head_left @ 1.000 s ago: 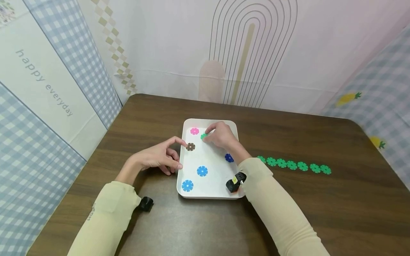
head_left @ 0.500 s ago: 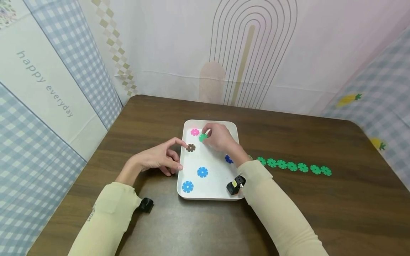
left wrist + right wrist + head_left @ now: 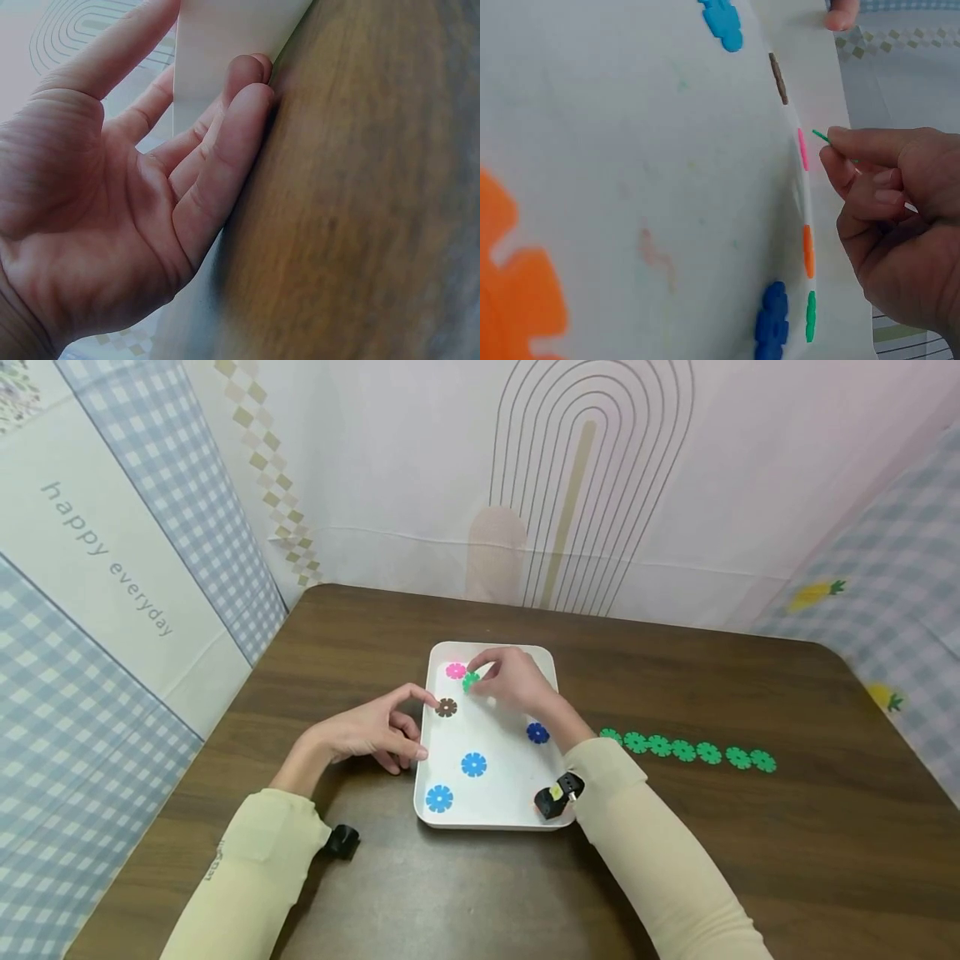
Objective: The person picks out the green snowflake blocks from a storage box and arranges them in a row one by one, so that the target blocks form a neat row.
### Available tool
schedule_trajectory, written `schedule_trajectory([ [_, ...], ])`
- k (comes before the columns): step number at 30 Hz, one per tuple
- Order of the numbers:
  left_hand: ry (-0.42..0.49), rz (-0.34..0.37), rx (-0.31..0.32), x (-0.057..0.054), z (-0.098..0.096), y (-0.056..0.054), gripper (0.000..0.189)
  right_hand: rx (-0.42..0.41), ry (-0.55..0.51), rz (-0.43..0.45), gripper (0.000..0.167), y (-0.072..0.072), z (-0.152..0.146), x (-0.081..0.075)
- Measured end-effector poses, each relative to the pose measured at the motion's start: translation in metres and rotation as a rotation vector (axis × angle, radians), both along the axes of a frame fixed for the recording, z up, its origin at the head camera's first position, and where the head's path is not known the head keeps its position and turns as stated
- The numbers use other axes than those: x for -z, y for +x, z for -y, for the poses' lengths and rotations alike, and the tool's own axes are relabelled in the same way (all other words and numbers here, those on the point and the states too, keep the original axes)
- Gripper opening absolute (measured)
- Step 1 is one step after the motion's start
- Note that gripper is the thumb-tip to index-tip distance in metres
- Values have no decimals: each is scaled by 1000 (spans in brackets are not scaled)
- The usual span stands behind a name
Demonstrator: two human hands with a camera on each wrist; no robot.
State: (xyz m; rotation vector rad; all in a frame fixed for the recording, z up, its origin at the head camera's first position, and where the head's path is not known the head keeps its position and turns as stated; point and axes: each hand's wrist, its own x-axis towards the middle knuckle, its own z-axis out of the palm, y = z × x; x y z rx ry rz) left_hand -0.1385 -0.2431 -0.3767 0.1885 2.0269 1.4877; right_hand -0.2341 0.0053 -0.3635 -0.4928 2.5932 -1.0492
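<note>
My right hand [image 3: 517, 681] pinches a green snowflake disc [image 3: 470, 682] between thumb and fingertips, over the far end of a white tray [image 3: 517, 806]. In the right wrist view that disc [image 3: 820, 136] is seen edge-on, just above the tray floor near a pink snowflake disc [image 3: 803, 150]. At the tray's left wall, my left hand [image 3: 375, 727] holds the rim, its index finger hooked over beside a brown snowflake disc [image 3: 446, 707] and its thumb on the edge. Its other fingers [image 3: 225, 150] lie against the outer wall, low by the table.
Two light blue discs [image 3: 439, 798] and a dark blue disc [image 3: 537, 732] lie in the tray. The right arm hides an orange disc [image 3: 514, 277]; another orange disc [image 3: 808, 251] and a green one [image 3: 811, 316] lie farther. Several green discs [image 3: 683, 751] form a row on the table.
My right hand has shifted slightly left with the green disc, bringing it closer to the pink disc. My left hand stays in place at the tray's rim.
</note>
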Motion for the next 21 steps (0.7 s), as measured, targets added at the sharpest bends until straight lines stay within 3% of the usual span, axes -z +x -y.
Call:
schedule_trajectory([
  [9, -18, 0, -2, 0, 3, -1, 75, 25, -152, 69, 29, 6, -13, -24],
  [21, -27, 1, -7, 0, 9, -1, 76, 56, -249, 94, 32, 18, -35, -51],
])
